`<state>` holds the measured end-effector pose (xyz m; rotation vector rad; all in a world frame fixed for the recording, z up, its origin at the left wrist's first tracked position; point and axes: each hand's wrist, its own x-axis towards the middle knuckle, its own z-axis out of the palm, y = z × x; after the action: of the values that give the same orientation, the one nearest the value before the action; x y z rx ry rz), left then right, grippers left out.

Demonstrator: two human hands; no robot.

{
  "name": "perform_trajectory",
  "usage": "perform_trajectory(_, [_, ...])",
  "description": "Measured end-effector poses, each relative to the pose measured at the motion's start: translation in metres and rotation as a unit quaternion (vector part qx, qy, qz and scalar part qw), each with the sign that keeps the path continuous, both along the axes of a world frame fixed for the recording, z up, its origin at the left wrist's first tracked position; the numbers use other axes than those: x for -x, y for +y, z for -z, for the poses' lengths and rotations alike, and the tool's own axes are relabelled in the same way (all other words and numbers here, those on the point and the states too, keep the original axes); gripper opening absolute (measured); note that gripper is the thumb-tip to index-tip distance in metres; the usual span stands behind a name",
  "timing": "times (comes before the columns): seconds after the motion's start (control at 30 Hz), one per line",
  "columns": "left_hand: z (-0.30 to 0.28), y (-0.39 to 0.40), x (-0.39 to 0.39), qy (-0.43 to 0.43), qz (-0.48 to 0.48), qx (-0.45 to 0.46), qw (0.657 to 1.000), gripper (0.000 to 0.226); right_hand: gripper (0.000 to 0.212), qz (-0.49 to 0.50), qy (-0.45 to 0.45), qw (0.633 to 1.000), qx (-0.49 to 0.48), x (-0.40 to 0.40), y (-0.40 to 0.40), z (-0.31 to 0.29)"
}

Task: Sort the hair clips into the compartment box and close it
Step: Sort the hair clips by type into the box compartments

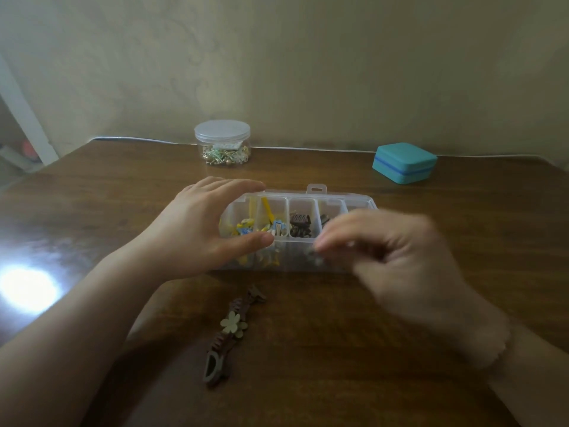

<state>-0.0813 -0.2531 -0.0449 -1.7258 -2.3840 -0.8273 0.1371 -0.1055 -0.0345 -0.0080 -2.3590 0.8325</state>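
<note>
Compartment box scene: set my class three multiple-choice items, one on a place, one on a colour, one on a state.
1. Where does the round jar stand?
A. at the table's far edge, by the wall
B. inside the box
C. under the right hand

2. What colour is the square case?
A. red
B. teal
C. black

3. What is the left hand doing?
A. lying flat on the table
B. cupping the left end of the compartment box
C. lifting the jar

Answers:
1 A: the jar stands beyond the box, close to the wall.
2 B: the case is teal with a blue band.
3 B: fingers and thumb span the box's left end, while the blurred right hand is at its front.
</note>
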Motion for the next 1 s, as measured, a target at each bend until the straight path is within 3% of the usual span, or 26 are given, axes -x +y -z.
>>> perform_trajectory(0.07, [0.000,0.000,0.000,0.002,0.001,-0.001,1.000,0.083,0.018,0.103,0.061,0.993,0.009,0.000,0.012,-0.005])
perform_trajectory(0.13, [0.001,0.000,0.001,0.003,0.002,-0.001,1.000,0.083,0.020,0.187,0.054,0.981,0.023,0.002,0.027,-0.004])
perform_trajectory(0.23, [0.001,0.000,0.001,0.003,0.005,-0.002,1.000,0.083,0.021,0.223,0.024,0.973,0.045,0.006,0.047,0.002])
perform_trajectory(0.37, [0.001,0.000,0.002,0.002,0.004,-0.001,1.000,0.083,0.015,0.243,0.083,0.965,0.045,0.007,0.049,0.001])
perform_trajectory(0.47, [0.001,-0.001,0.002,0.006,0.005,-0.001,1.000,0.083,0.009,0.193,0.137,0.972,-0.013,0.003,0.031,-0.001])
perform_trajectory(0.53, [0.001,-0.001,0.001,0.007,0.002,-0.002,1.000,0.082,0.010,0.109,0.119,0.984,-0.070,0.003,0.010,0.004])
perform_trajectory(0.63, [0.002,0.000,0.001,0.014,0.004,-0.008,1.000,0.082,0.026,-0.022,-0.024,0.994,-0.102,0.009,-0.015,0.019])
perform_trajectory(0.7, [0.002,0.001,0.001,0.018,0.005,-0.011,1.000,0.082,0.044,-0.047,-0.143,0.975,-0.166,0.015,-0.025,0.027])
perform_trajectory(0.77, [0.002,0.001,0.000,0.018,0.003,-0.012,1.000,0.082,0.054,-0.053,-0.201,0.950,-0.232,0.022,-0.029,0.033])
perform_trajectory(1.0, [0.002,0.001,0.001,0.015,0.003,-0.005,1.000,0.082,0.032,-0.075,-0.149,0.960,-0.225,0.025,-0.025,0.035])
